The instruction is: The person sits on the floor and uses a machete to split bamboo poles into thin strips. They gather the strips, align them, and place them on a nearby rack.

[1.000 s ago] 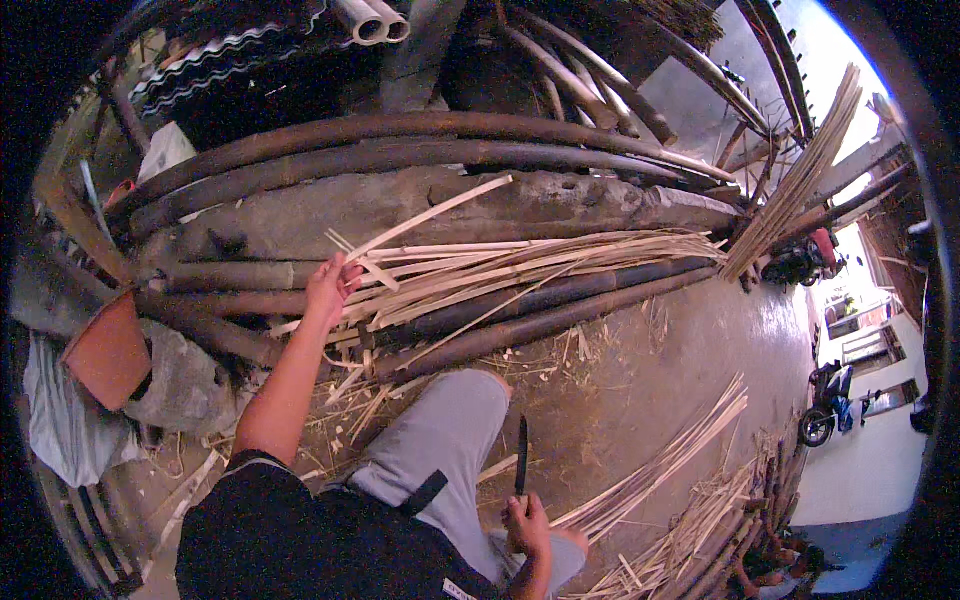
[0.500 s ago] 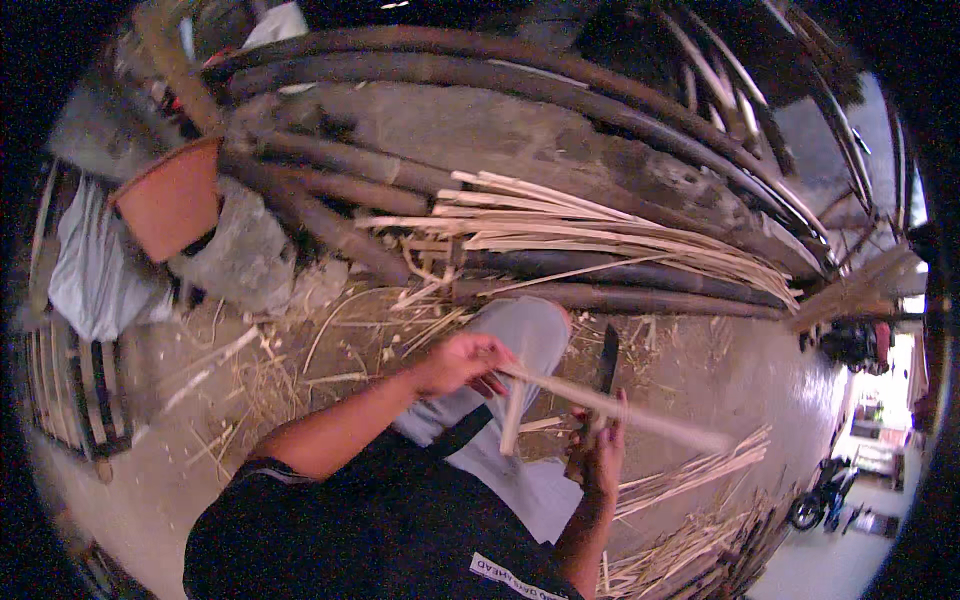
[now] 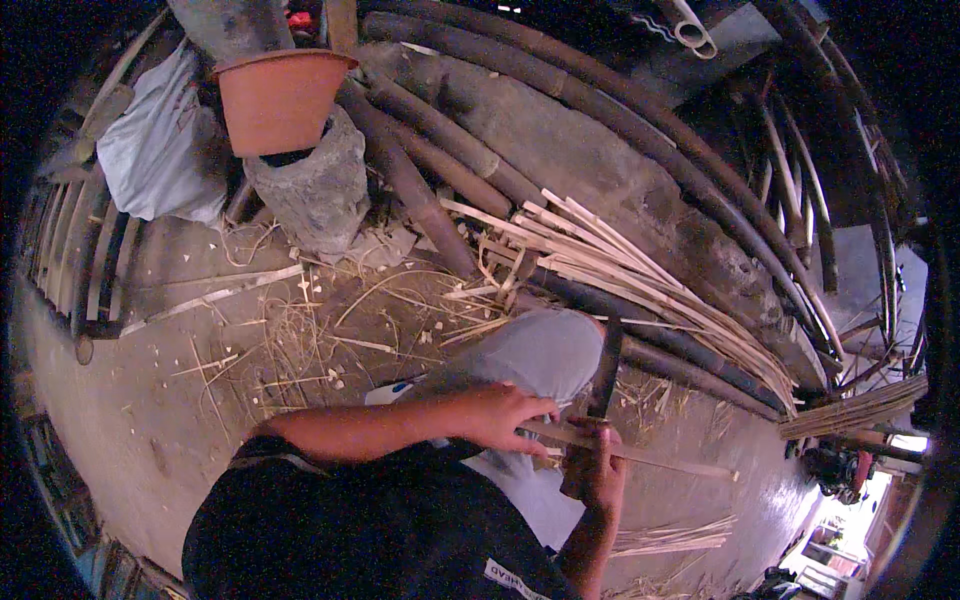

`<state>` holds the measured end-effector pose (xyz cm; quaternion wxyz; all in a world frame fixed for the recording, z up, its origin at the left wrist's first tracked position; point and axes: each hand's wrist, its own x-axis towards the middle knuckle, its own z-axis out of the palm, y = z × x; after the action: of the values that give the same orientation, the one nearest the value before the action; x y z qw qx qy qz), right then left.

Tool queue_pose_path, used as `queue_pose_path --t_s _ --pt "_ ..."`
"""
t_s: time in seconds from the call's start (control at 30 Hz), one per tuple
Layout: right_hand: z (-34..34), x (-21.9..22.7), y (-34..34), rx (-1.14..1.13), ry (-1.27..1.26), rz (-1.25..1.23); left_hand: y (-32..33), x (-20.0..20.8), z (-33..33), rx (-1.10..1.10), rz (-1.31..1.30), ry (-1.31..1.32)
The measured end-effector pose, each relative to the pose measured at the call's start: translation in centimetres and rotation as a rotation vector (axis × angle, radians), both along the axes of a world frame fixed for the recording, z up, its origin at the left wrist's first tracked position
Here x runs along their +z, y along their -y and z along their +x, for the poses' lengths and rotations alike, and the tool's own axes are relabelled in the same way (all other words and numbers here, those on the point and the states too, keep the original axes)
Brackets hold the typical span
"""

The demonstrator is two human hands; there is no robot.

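Observation:
My left hand point(image 3: 505, 416) is closed on one end of a pale bamboo strip point(image 3: 685, 464). The strip runs rightward past my right hand point(image 3: 598, 472), which grips a large knife by its handle. The dark knife blade point(image 3: 606, 375) points away from me, and the strip crosses at its base, by the right fingers. Whether the edge is in the strip cannot be made out. Both hands are over my lap, beside my grey-clothed knee point(image 3: 550, 350). The knife's handle is mostly hidden in my right hand.
A bundle of split bamboo strips point(image 3: 640, 275) lies on dark bamboo poles point(image 3: 440, 225) ahead. More strips point(image 3: 675, 537) lie at the lower right. Shavings point(image 3: 330, 320) litter the floor at left. An orange bucket point(image 3: 283, 105) rests on a stone block point(image 3: 315, 190) beside a white sack point(image 3: 160, 150).
The view has turned, so the surroundings sit differently. My left hand has come closer to the right one along the strip. A short upright piece below my left hand no longer shows.

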<state>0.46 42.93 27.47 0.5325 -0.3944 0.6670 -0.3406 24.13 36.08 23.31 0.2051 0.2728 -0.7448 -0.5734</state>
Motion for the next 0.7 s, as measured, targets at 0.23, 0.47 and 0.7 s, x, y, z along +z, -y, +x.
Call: queue_pose_path --t_s 0.23,0.47,0.7 --pt "0.4 0.2 0.6 0.162 0.061 -0.135 -0.4 -0.8 -0.6 0.059 0.0 0.006" --pt "-3.1 2.7 -3.0 -0.235 -0.009 -0.121 1.4 -2.1 -1.0 0.203 0.215 -0.093" --pt "-7.5 2.0 -9.5 -0.67 -0.011 -0.165 4.4 -2.5 -1.9 0.185 0.437 -0.049"
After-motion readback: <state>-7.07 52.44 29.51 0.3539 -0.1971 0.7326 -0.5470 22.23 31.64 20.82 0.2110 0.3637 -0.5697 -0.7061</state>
